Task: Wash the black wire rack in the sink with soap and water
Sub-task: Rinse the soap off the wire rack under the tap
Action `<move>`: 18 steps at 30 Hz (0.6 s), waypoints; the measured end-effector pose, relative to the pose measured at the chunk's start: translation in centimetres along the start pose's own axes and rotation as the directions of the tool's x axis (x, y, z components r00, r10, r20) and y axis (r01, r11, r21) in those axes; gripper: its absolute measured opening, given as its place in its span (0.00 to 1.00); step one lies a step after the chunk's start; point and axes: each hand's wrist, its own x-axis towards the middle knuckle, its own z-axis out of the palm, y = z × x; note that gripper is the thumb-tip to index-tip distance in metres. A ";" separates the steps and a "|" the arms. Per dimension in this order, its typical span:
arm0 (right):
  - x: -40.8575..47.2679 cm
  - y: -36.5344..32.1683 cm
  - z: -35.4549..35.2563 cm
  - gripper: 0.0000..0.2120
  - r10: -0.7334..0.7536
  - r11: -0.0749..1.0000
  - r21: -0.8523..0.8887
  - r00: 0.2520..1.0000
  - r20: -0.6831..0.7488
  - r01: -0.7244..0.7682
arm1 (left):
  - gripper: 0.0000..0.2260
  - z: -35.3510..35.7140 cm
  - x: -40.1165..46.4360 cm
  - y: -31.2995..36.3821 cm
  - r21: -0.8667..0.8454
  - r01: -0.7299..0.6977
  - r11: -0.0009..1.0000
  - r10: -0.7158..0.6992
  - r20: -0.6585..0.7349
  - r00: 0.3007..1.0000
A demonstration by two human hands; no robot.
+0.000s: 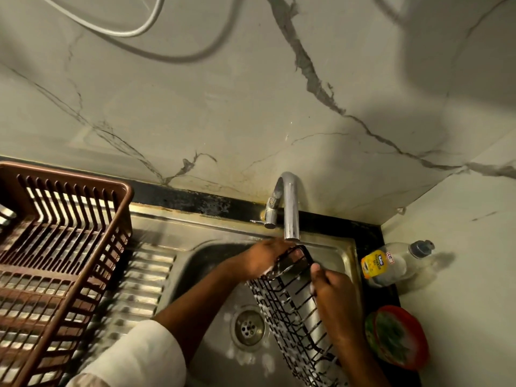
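Marbled wall tiles behind, veined grey, over a dark counter [371, 233] edge. One steel sink [349, 255] set into it, ribbed drainboard at 9 o'clock of the basin, one drain [249, 327] at the basin floor with foam flecks around. One brown plastic dish basket [64, 247] at far 9 o'clock, on the drainboard. One black wire rack [293, 311] inside the basin, suds along its wires, long axis running from 12 o'clock under the spout down to 5 o'clock, leaning along the basin's 3 o'clock wall. One chrome faucet [290, 208] at 12 o'clock; running water not discernible. Two hands on the rack's upper end: left hand [265, 259] clenched around the top corner just below the spout, right hand [332, 289] gripping the side wire at 3 o'clock, thumb up. Left hand nearer the spout; probable step, rinsing or rubbing the top end. One clear soap bottle [393, 263] lying on the counter at 3 o'clock. One red-rimmed round tub [396, 336] at 4 o'clock, contents greenish, unclear.
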 end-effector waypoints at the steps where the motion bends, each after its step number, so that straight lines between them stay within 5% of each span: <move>1: -0.1 -0.2 -0.1 0.23 -0.003 0.999 0.041 1.000 -0.011 0.004 | 0.18 -0.2 0.0 -0.3 -0.038 0.026 0.999 -0.025 0.030 0.999; 7: 0.1 -0.1 0.8 0.27 -0.030 0.998 0.053 0.992 -0.124 0.037 | 0.20 0.5 1.0 0.7 -0.166 -0.022 0.986 0.039 0.096 0.995; 11: 0.5 0.4 2.6 0.25 0.015 0.996 0.088 0.996 -0.083 -0.008 | 0.18 2.0 1.0 1.7 -0.082 -0.113 0.990 0.123 0.134 0.983; 18: -1.2 -0.4 1.4 0.24 -0.040 0.994 0.088 0.971 -0.236 0.063 | 0.27 -0.3 0.9 -1.6 -0.104 0.053 0.993 -0.044 0.083 0.996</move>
